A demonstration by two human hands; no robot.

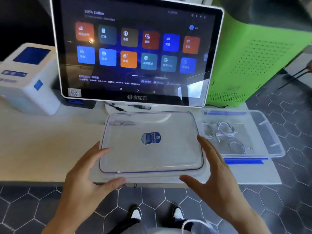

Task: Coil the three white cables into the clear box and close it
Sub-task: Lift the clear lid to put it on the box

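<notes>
From the head view, the coiling looks done: white cables (225, 132) lie in loose loops inside the clear box (273, 141), which sits open at the right end of the desk (42, 149), partly overhanging the edge. I count at least two coils plainly; a third faint loop shows nearer the front wall, though it is blurred. What is left, I judge, is the closing. The clear lid (152, 154) lies flat on the desk just left of the box, a blue sticker at its middle, its long axis running left to right along the desk's front edge, parallel to the touchscreen (138, 51) behind it. The left hand (87, 176) and right hand (214, 169) flank the lid's short ends, fingers spread apart and nearly straight, thumbs at the near edge; they touch or nearly touch its rim without curling round it. The box's long axis runs away from the person, so the lid seems to need a quarter turn to fit.
</notes>
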